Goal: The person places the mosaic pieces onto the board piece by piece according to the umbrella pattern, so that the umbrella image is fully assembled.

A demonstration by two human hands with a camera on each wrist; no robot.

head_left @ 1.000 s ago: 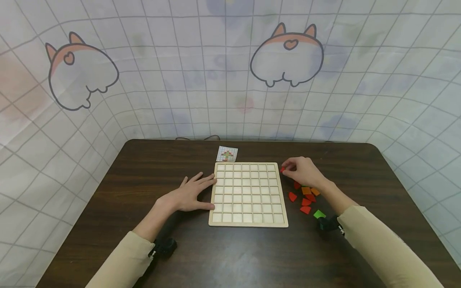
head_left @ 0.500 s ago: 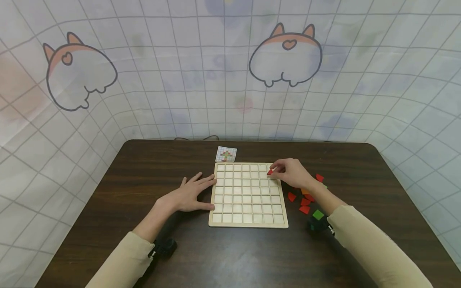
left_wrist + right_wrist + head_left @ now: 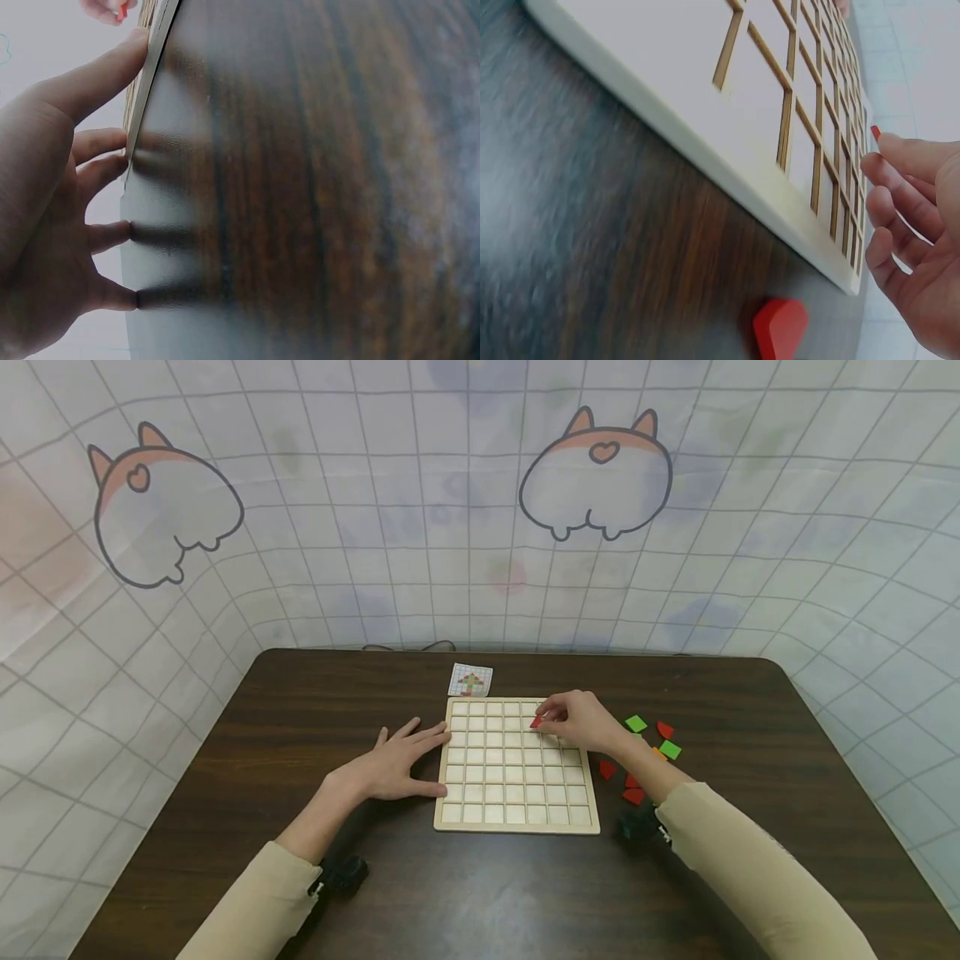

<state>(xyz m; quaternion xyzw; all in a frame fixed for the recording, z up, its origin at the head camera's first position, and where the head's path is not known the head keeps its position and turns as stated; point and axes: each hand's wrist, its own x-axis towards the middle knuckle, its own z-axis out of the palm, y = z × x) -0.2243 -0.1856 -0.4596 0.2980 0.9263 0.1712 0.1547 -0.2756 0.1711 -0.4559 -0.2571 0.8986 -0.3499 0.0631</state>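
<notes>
A pale wooden grid board (image 3: 517, 828) lies in the middle of the table, its square cells bare where they show. My left hand (image 3: 393, 766) is spread on the table, thumb and fingertips at the board's left edge; the left wrist view shows the thumb (image 3: 105, 79) against that edge. Over the board's upper right part, my right hand (image 3: 585, 721) pinches a small red piece (image 3: 536, 722) between thumb and fingers. In the right wrist view only a thin end of this red piece (image 3: 875, 133) sticks out past the thumb.
Right of the board lie several loose red, orange and green pieces, among them a red piece (image 3: 664, 729) and a green square (image 3: 636, 723), partly behind my right forearm. A small pattern card (image 3: 471, 680) lies at the board's top edge. A patterned cloth (image 3: 480, 568) hangs behind the table.
My right hand has carried the red piece leftward from beside the board to over its upper cells. More loose pieces show behind the right forearm. The left hand has stayed put.
</notes>
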